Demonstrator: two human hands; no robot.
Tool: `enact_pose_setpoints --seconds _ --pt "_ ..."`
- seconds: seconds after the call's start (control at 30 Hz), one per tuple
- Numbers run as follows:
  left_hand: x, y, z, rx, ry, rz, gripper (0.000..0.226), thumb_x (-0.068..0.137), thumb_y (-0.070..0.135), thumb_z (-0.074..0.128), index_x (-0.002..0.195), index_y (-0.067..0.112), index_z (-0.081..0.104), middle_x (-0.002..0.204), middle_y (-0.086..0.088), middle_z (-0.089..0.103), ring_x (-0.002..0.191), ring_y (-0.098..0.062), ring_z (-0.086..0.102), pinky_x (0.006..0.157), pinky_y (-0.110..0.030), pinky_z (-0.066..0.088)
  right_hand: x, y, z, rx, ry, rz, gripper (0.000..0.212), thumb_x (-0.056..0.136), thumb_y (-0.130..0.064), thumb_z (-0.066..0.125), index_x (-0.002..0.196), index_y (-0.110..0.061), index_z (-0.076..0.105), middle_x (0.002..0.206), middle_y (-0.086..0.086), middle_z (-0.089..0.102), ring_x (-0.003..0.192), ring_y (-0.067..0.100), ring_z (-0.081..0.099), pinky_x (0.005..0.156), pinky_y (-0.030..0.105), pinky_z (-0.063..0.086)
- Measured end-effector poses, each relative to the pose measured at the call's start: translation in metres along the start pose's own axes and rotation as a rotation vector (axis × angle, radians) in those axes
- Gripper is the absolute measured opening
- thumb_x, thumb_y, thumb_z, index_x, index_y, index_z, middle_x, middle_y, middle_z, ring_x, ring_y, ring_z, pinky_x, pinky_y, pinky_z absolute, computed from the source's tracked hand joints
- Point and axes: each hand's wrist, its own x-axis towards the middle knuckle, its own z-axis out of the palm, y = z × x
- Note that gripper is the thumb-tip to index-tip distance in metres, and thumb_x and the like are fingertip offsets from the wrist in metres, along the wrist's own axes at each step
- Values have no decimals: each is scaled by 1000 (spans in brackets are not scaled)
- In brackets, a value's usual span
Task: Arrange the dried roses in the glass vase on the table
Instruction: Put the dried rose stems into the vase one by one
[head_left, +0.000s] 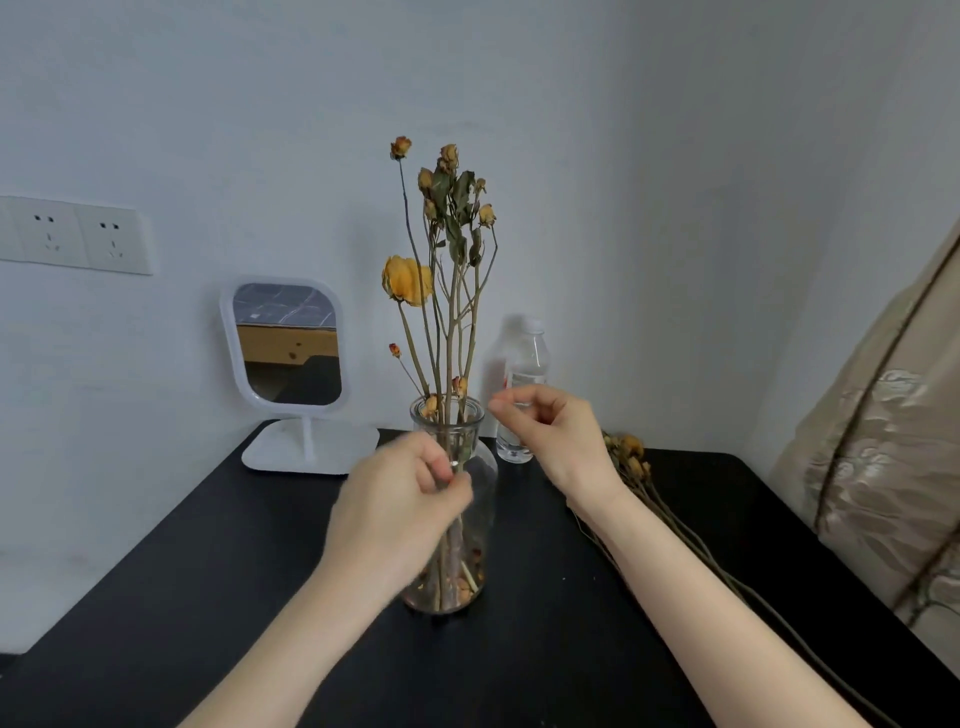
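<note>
a glass vase (485, 519) is stood upright near the middle of a black table (208, 597), and dried roses (408, 280) are held in it, their stems risen well above the rim. the left hand (400, 499) is seen directly in front of the vase's shoulder, covering its left half, with fingers curled and thumb and forefinger brought together against the glass. it is blurred, so whether a stem, the vase or nothing is gripped cannot be told. the right hand (550, 431) is raised just right of the vase's mouth, apart from the glass, fingers curled and thumb and forefinger tips nearly met; nothing is seen between them. a loose bunch of dried roses (631, 457) is laid on the table behind the right forearm. a white mirror (288, 343) is placed at the back left, and a clear bottle (527, 364) behind the vase.
</note>
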Motion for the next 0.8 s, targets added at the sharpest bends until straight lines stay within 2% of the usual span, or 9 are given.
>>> enact_pose_setpoints --seconds 0.13,0.27,0.4,0.5,0.57,0.63,0.7,0.8 --pt "-32 2 45 -14 -285 -5 17 81 36 63 69 30 52 45 16 56 45 1 53 69 -28 53 -15 22 -21 -74 24 45 5 86 -22 66 82 -22 69 48 -12 49 45 -1 44 52 9 39" --pt "-41 2 94 -9 -499 -55 9 83 39 59 82 32 53 48 10 53 49 -1 51 70 -31 54 -34 48 -56 -237 45 149 6 88 -24 63 88 -26 69 57 -11 56 51 -3 51 55 8 43" --pt "-36 7 137 -54 -602 -150 27 83 41 57 104 24 52 68 8 56 68 -13 58 76 -37 51 -53 74 -99 -400 104 274 10 88 -25 62 95 -24 69 72 -7 65 65 4 59 60 15 42" --pt "-27 11 164 -43 -607 -179 36 84 41 57 111 18 50 84 4 57 83 -17 60 80 -38 51 -63 88 -130 -516 137 336 10 88 -24 62 94 -22 70 70 -7 62 66 6 58 58 15 39" --pt "-20 13 179 -15 -595 -202 31 84 41 58 102 16 54 79 5 55 80 -16 59 80 -37 51 -68 95 -145 -603 131 370 10 88 -24 62 95 -22 69 68 -6 61 65 7 58 56 16 39" --pt "-14 13 191 27 -602 -215 25 84 39 59 79 15 59 50 9 53 56 -12 56 74 -34 53 -71 100 -153 -686 109 390 9 88 -26 63 94 -23 69 65 -5 61 62 8 58 55 18 41" --pt "-8 14 201 69 -607 -256 31 85 39 58 71 12 63 30 5 45 42 -12 52 66 -31 52 -74 105 -154 -751 70 395 7 87 -29 64 91 -25 68 62 -7 59 59 6 57 57 21 46" --pt "-1 16 212 113 -583 -316 33 83 41 59 66 12 58 36 3 49 44 -12 54 57 -26 47 -73 109 -147 -826 -21 394 10 85 -33 66 91 -26 66 63 -10 57 59 4 55 56 22 45"
